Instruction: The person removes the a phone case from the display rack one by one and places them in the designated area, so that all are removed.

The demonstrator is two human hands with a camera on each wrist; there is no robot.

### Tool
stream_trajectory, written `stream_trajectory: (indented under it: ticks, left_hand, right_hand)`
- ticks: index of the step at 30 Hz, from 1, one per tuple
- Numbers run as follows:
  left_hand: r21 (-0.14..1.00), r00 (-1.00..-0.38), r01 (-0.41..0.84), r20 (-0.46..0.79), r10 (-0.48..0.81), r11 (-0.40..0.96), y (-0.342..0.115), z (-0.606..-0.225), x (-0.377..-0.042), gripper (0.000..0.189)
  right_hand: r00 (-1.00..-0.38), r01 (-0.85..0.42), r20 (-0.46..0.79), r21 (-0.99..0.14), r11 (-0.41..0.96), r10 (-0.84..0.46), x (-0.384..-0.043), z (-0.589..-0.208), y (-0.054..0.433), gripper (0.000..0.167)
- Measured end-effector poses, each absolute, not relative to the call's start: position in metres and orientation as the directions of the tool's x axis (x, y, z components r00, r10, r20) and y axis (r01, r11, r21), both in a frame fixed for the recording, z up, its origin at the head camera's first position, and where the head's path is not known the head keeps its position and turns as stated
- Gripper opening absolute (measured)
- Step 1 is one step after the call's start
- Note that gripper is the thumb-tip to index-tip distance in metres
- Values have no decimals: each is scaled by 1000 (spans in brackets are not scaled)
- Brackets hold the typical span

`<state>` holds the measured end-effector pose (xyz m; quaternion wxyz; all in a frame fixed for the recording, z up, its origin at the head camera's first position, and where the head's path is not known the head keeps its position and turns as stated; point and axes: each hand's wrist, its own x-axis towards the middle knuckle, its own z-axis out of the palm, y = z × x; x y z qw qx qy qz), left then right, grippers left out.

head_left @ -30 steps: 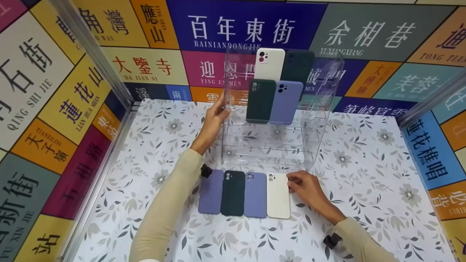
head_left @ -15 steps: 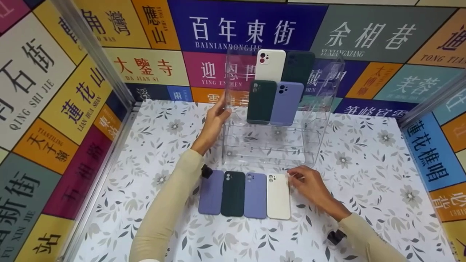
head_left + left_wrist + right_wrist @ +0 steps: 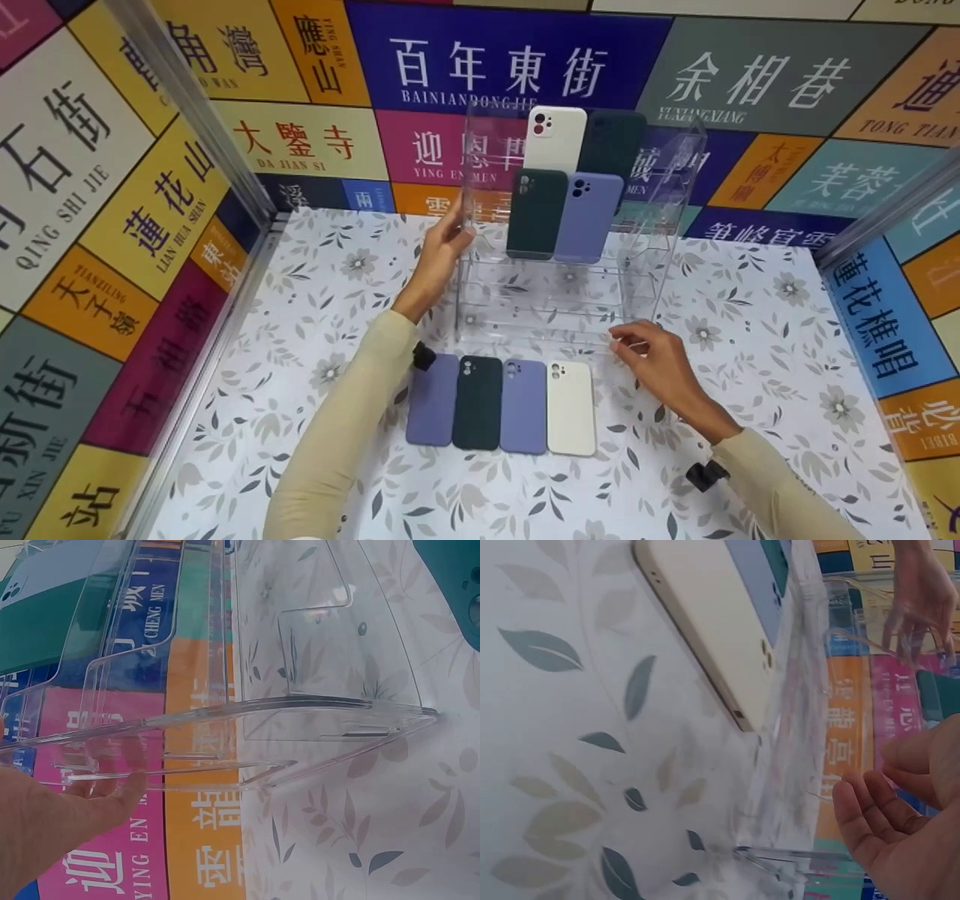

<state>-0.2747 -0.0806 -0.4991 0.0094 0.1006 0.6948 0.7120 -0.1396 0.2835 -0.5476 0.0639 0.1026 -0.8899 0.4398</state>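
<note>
My left hand [image 3: 437,262] grips the left side of a clear tiered display stand [image 3: 540,283]; in the left wrist view its fingers curl around the clear panel. Near the stand's front right corner is my right hand [image 3: 667,367], fingers loosely curled. The right wrist view shows no object between those fingers [image 3: 855,817]. Upright on the stand's upper tiers are a white phone case [image 3: 555,146], a dark green case [image 3: 616,146], another dark green case [image 3: 535,225] and a lavender case [image 3: 589,225].
In front of the stand lies a row: a purple case [image 3: 433,405], a dark green case [image 3: 478,409], a lavender case [image 3: 523,412] and a white case [image 3: 571,412]. A flower-patterned cloth [image 3: 750,360] covers the table. Sign-printed walls [image 3: 510,64] enclose it.
My right hand has left the top right edge of the white case in the row and moved up and right to the stand's front corner. The left hand keeps its grip.
</note>
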Motion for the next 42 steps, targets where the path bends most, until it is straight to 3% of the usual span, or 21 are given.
stream_trajectory:
  ticks: [8, 42]
  left_hand:
    - [993, -982, 110, 114, 149, -32, -80, -498, -273, 70]
    - [995, -986, 88, 95, 137, -56, -80, -498, -273, 73]
  right_hand:
    - [-948, -299, 304, -755, 584, -92, -156, -525, 294, 22]
    - [-900, -381, 428, -681, 625, -81, -205, -439, 295, 27]
